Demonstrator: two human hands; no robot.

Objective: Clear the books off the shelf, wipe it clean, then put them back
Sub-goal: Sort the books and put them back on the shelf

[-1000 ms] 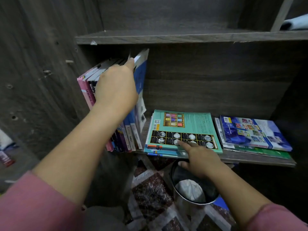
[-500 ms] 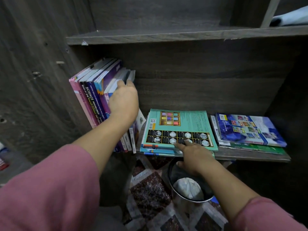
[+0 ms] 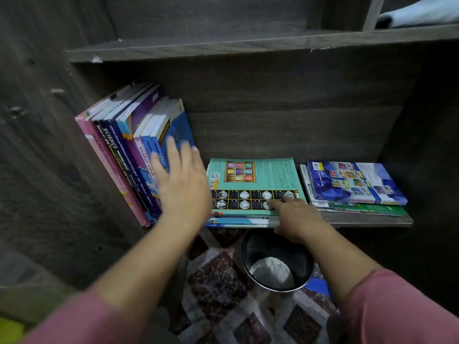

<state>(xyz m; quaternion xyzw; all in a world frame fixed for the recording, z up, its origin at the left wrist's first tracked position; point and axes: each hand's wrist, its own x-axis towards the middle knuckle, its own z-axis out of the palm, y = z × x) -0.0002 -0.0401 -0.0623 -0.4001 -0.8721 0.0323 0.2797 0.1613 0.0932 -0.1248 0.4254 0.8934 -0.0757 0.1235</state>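
Several upright books (image 3: 129,150) lean against the left wall of the dark wooden shelf (image 3: 367,220). My left hand (image 3: 183,184) is open, fingers spread, in front of their right side, blurred by motion. A flat stack topped by a teal book (image 3: 255,177) lies in the middle of the shelf. My right hand (image 3: 295,217) rests on that stack's front edge, index finger on the teal cover and the other fingers curled at the edge. A second flat stack with a blue-covered book (image 3: 352,182) on top lies at the right.
A black bin (image 3: 275,264) with white crumpled paper stands on the patterned floor right under the shelf edge. An upper shelf board (image 3: 223,45) runs overhead, with a pale cloth (image 3: 419,13) at the top right. The cabinet's side wall is close on the left.
My left hand has let go of the top of the upright books and dropped lower, fingers now spread. The leaning books have settled against the left wall. My right hand stays on the teal stack.
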